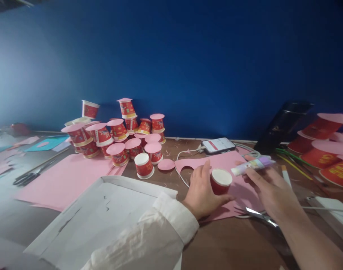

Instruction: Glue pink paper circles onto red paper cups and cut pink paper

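A blue wall [171, 67] is rising behind the desk [224, 245], where the left hand [202, 189] is gripping an upturned cup [221, 182] on pink paper [240, 197] and the right hand [268, 187] is holding a tube [256, 163] just beside it. Scissors [260, 215] are lying near the right hand, so a low sweep could be snagging them; squeezing too hard could be denting the cup.

The left hand [201, 191] curls around a red cup [218, 187] over pink paper [241, 193]; the right hand [270, 189] holds a purple-and-white tube [250, 165]. A phone [218, 145] lies near the worktop's [227, 245] back edge.
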The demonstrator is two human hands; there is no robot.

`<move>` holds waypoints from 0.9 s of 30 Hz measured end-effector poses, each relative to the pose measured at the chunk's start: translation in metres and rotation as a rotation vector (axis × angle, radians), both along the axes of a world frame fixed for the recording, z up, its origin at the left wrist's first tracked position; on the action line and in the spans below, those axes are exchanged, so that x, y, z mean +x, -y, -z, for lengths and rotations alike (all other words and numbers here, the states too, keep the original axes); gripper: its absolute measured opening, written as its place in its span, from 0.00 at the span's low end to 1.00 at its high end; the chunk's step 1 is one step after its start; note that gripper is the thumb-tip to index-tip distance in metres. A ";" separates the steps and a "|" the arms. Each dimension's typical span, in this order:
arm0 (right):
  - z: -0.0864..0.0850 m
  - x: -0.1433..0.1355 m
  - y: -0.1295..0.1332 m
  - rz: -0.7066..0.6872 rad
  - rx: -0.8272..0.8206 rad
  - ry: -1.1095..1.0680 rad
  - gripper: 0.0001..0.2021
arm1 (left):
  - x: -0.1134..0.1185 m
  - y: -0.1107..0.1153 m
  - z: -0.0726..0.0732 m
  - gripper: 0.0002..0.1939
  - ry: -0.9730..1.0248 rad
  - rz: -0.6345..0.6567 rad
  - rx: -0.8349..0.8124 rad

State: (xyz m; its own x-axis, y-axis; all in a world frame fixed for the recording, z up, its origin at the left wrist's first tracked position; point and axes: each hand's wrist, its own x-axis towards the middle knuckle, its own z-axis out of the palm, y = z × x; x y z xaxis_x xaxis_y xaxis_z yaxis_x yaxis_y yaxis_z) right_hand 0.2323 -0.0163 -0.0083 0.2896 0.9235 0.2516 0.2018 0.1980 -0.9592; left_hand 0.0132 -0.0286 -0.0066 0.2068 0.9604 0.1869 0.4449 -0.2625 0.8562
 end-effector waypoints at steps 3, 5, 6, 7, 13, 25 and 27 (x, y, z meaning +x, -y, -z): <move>0.000 -0.004 0.002 -0.047 -0.015 -0.031 0.33 | 0.001 -0.002 0.000 0.59 -0.016 -0.014 -0.019; -0.002 -0.005 0.003 -0.063 -0.019 -0.001 0.32 | 0.001 -0.004 0.001 0.58 -0.023 -0.005 -0.012; -0.003 -0.005 0.003 -0.068 -0.016 0.023 0.32 | 0.002 -0.005 0.001 0.59 -0.027 0.002 -0.007; -0.003 -0.005 0.003 -0.068 -0.010 0.049 0.31 | 0.002 -0.005 0.002 0.59 -0.030 0.008 -0.002; -0.004 -0.003 -0.002 0.009 -0.080 0.241 0.25 | 0.001 -0.005 0.003 0.56 -0.048 0.029 0.025; 0.004 -0.001 -0.004 0.005 -0.009 -0.002 0.29 | 0.001 -0.005 0.002 0.57 -0.020 -0.017 -0.005; -0.001 -0.005 -0.002 0.001 -0.011 0.025 0.29 | 0.002 -0.005 0.003 0.54 -0.029 -0.008 0.008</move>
